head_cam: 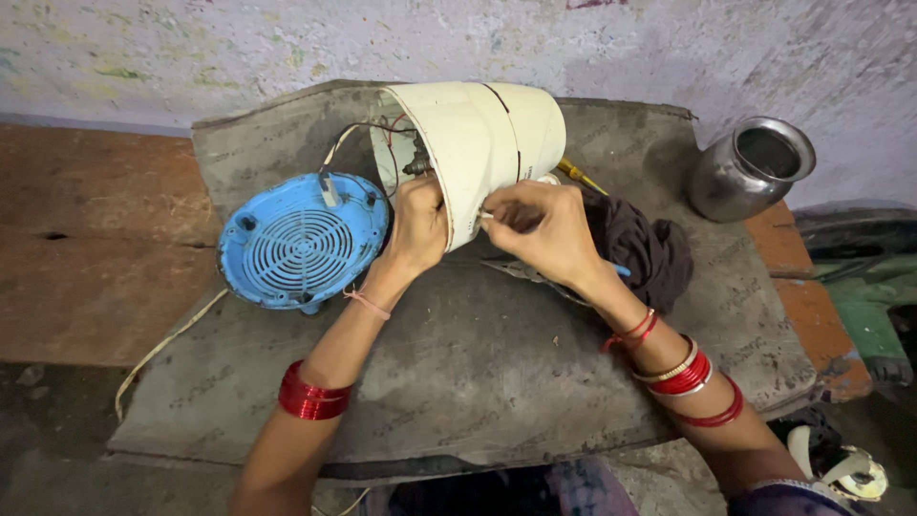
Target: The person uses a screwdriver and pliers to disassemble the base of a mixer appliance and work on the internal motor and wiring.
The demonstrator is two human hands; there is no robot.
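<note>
two forearms in red bangles reach over a grey board [458,382] on the floor. near its left edge lies a detached blue vented base [302,241], wires trailing to a cream housing [478,143] at the far edge. left hand [417,225] grips its open rim; right hand [540,225] pinches a small tool. dark cloth [650,250], steel pot [750,167] right; near half bare.

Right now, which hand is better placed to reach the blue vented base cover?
Left, probably. The left hand grips the open rim of the cream housing right beside the blue cover; the right hand works on the housing's far side.
</note>
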